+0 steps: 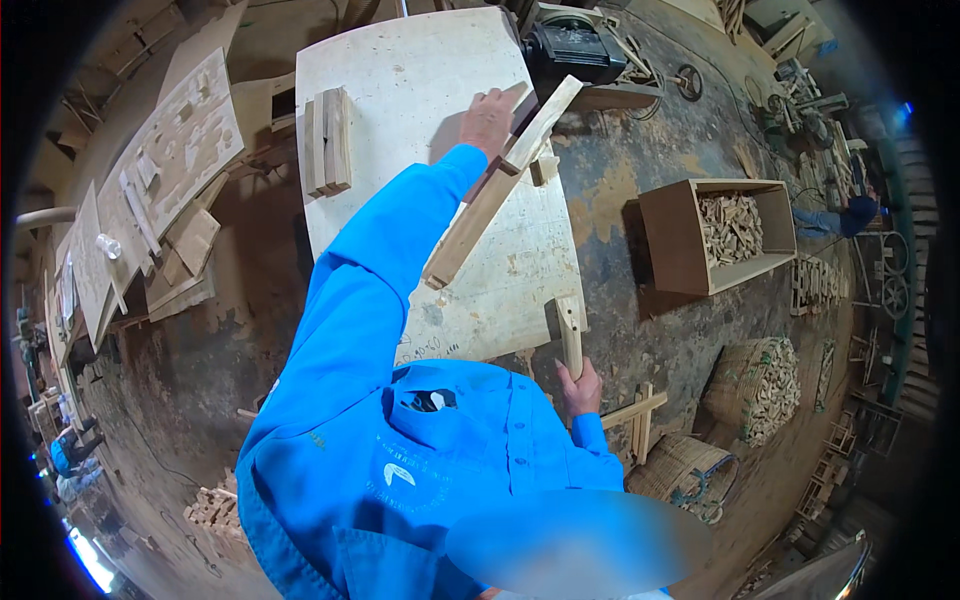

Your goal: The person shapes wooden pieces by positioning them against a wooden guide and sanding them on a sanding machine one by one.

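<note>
My left hand [487, 118] reaches across the pale worktable [400, 75], its fingers closed round a short wooden piece [518, 91] whose end sticks out beyond them. Just right of that hand, a long wooden bar [470, 230] lies slantwise, with a lighter wooden strip [545, 120] meeting it at its upper part. A small wooden block [545, 170] sits beside the strip. Near the table's right front corner, my right hand [580, 388] grips the lower end of a pale wooden piece [571, 335], which has dark holes near its top.
Several wooden pieces [328, 140] lie side by side at the table's left. A dark motor [575, 52] stands at its far right corner. A wooden box [672, 240] of offcuts and woven baskets [735, 385] stand to the right. A person [840, 217] is farther off.
</note>
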A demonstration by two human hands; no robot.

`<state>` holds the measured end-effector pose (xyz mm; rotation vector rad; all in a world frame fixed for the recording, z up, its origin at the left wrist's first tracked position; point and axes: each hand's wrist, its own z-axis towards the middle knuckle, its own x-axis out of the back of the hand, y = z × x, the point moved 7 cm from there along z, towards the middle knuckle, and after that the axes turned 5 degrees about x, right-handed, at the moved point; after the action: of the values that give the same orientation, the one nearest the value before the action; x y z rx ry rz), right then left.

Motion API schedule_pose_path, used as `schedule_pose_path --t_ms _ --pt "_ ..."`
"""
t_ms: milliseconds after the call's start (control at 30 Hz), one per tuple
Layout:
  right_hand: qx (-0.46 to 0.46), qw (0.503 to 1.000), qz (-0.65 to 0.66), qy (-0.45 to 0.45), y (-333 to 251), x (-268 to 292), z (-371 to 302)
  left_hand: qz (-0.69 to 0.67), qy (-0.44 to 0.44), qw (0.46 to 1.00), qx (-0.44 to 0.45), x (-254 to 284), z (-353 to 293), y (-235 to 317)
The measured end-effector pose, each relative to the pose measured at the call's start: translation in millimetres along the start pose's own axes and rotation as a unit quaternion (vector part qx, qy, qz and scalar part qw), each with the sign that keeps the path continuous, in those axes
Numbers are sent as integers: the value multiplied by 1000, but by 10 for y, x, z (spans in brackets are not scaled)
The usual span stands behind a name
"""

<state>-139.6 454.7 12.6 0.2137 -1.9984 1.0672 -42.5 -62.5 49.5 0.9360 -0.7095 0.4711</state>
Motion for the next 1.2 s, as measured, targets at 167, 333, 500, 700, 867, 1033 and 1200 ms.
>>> schedule_pose_path --t_ms 167,333,500,700,867,1033,1200 --pt "-4 1000 3 9 -34 21 -21 -25 -51 998 -40 -17 -125 167" --pt "-17 1000 11 -4 -87 23 -7 -118 -53 974 183 -298 -53 -454" --pt "-20 1000 -4 -6 -19 -6 -10 -164 -29 961 219 -445 0 -410" --pt "-26 999 27 -21 114 -64 4 -144 -25 961 234 -607 153 -308" --pt "-21 999 29 -29 114 -60 -11 -114 -9 966 231 -686 253 -266" --pt "-24 998 35 -38 100 -67 -21 -110 0 966 235 -756 366 -284" --pt "-17 999 17 -33 -2 -26 -30 -132 6 961 242 -781 406 -271"
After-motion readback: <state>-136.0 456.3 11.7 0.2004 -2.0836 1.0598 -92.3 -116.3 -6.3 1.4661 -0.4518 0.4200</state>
